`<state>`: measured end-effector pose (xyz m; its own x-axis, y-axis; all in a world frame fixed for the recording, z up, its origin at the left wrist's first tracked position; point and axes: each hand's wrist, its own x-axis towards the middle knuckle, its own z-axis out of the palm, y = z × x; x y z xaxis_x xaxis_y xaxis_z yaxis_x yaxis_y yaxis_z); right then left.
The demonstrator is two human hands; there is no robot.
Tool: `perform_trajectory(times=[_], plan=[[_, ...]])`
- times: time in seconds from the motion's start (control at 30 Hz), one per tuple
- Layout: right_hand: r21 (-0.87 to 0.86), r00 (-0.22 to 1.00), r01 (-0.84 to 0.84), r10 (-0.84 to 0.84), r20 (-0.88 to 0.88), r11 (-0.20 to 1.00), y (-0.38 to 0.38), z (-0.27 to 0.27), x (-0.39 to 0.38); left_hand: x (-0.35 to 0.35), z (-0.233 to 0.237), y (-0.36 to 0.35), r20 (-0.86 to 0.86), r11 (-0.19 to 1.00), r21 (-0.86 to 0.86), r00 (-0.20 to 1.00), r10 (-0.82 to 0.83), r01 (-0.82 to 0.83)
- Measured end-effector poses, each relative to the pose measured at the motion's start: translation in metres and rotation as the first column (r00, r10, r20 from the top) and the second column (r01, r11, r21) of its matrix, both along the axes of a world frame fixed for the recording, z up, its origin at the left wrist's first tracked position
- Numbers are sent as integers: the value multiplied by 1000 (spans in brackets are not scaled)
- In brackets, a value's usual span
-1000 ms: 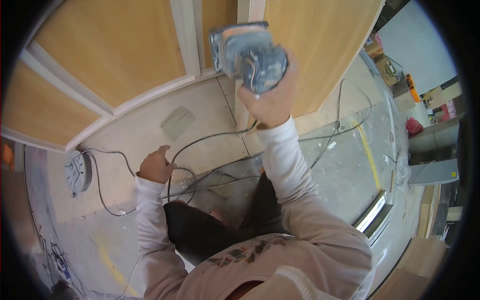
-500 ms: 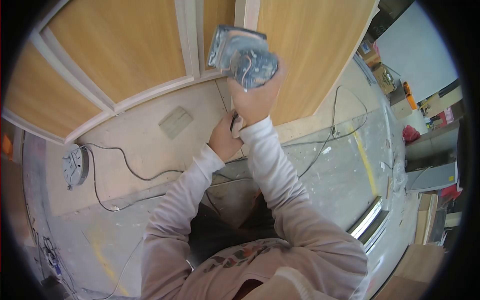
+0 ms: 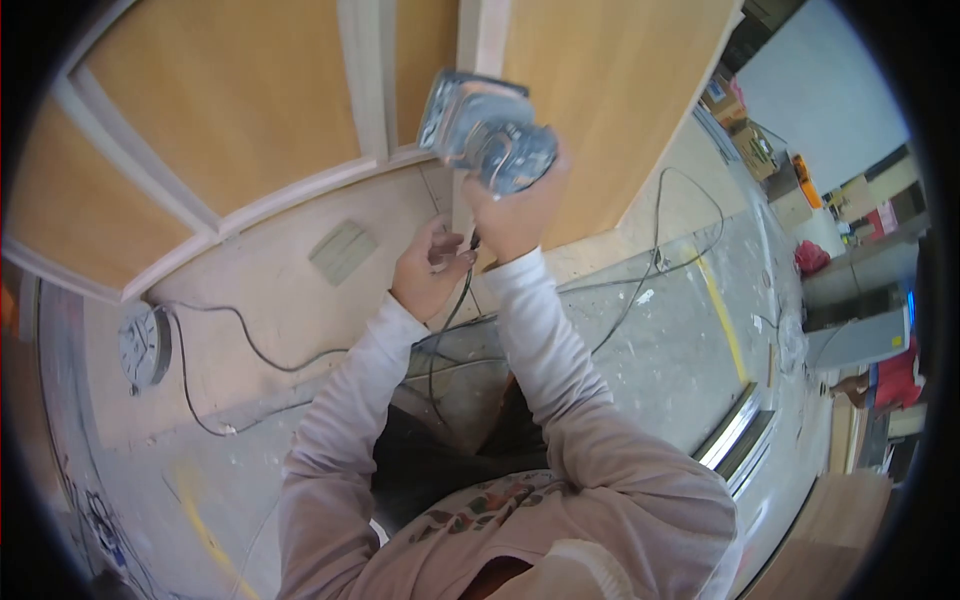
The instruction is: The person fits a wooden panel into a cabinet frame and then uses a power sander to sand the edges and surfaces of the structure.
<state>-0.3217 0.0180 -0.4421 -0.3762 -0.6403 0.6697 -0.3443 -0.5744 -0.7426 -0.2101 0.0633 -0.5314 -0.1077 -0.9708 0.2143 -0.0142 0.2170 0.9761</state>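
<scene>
My right hand [image 3: 515, 215] is wrapped round a dusty blue power sander [image 3: 485, 130], raised in front of the wooden panels. The sander's flat pad faces up and to the left. A black cord [image 3: 463, 285] hangs from below the sander, down past my left hand. My left hand [image 3: 430, 268] is just left of the cord, fingers curled but apart, with nothing gripped in them. A greyish rectangular block [image 3: 342, 252] lies on the pale board [image 3: 270, 265] left of my hands.
White-framed wooden panels [image 3: 230, 100] stand ahead. A round clock-like object [image 3: 144, 346] lies at the left. Cables [image 3: 640, 290] loop over the floor. Metal strips [image 3: 735, 430] lie at the right. Boxes [image 3: 755, 150] and a person in red [image 3: 895, 382] are at the far right.
My left hand has let go of the cord and opened, moving slightly left. The sander sits slightly lower in view. A person in red has appeared at the far right.
</scene>
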Motion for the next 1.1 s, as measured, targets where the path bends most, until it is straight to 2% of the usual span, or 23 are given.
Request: perform_trajectory(times=[0.03, 0.1, 0.13, 0.17, 0.2, 0.23, 0.3, 0.33, 0.4, 0.43, 0.47, 0.5, 0.57, 0.63, 0.67, 0.7, 0.73, 0.77, 0.83, 0.9, 0.93, 1.0, 1.1], plan=[[11, 991, 101, -100, -92, 995, 1, -14, -5, -1, -6, -4, 1, 1000, 0, 1000, -21, 21], [79, 981, 162, -152, -118, 984, 10, -34, -3, -4, -13, -6, -141, 994, -10, 984, -106, 106], [170, 996, 4, -20, 90, 985, 16, -36, -2, -4, -32, -11, -145, 991, -10, 981, -133, 133], [135, 992, 116, -121, 27, 984, 15, -46, 0, -1, -40, -13, -109, 981, -75, 976, -186, 178], [125, 991, 26, -42, 126, 992, 16, -54, 2, -2, -46, -14, -160, 974, -71, 961, -224, 215], [120, 987, 31, -49, 155, 992, 18, -53, 4, -1, -42, -13, -122, 977, -75, 971, -207, 199], [82, 968, -92, 69, 242, 992, 13, -64, 0, 9, -53, -19, -24, 976, -88, 979, -200, 197], [70, 971, -72, 53, 234, 995, 12, -70, 1, 14, -63, -23, 41, 980, -69, 982, -186, 188], [69, 978, -4, -11, 208, 998, 12, -78, -9, 5, -44, -22, -58, 965, 31, 965, -257, 259], [35, 972, -41, 32, 233, 999, 13, -83, -10, -6, -31, -20, -63, 954, 42, 953, -295, 298], [6, 957, -92, 87, 278, 996, 8, -77, -12, -13, -8, -19, -405, 927, 158, 879, -253, 340], [23, 953, -76, 65, 297, 997, 7, -82, -16, -17, 0, -16, -689, 881, 257, 715, -120, 396], [153, 969, -8, -30, 246, 988, 7, -100, 0, 19, -62, -41, -719, 833, 270, 676, -160, 483], [284, 939, -61, -41, 340, 957, 31, -82, -6, 69, -164, -63, -626, 922, 217, 770, -121, 322], [333, 972, 56, -128, 196, 941, 36, -85, -6, 15, -64, -27, -595, 914, 348, 803, 42, 210], [310, 948, 11, -109, 298, 951, 33, -106, 1, 6, -34, -23, -595, 875, 381, 804, -15, 298], [218, 835, -202, 52, 547, 955, 33, -119, 7, -9, -11, -17, -518, 888, 340, 850, -97, 309], [210, 767, -254, 65, 638, 944, 36, -111, 7, -16, -10, -18, -532, 859, 429, 847, -10, 279], [214, 681, -335, 78, 728, 918, 41, -105, 5, -12, -33, -30, -292, 814, 547, 956, -30, 193], [432, 801, -193, -112, 588, 881, 39, -113, -2, -16, -32, -38, -188, 776, 618, 982, -12, 128], [420, 799, -215, -88, 594, 882, 65, -130, 0, -15, -44, -12, -99, 744, 660, 994, -46, 100], [454, 673, -309, -146, 726, 835, 61, -137, 3, -17, -34, -14, -84, 726, 683, 996, -34, 82], [471, 575, -410, -180, 798, 781, 69, -150, -3, -27, -17, -5, 3, 689, 723, 997, -73, 49]])
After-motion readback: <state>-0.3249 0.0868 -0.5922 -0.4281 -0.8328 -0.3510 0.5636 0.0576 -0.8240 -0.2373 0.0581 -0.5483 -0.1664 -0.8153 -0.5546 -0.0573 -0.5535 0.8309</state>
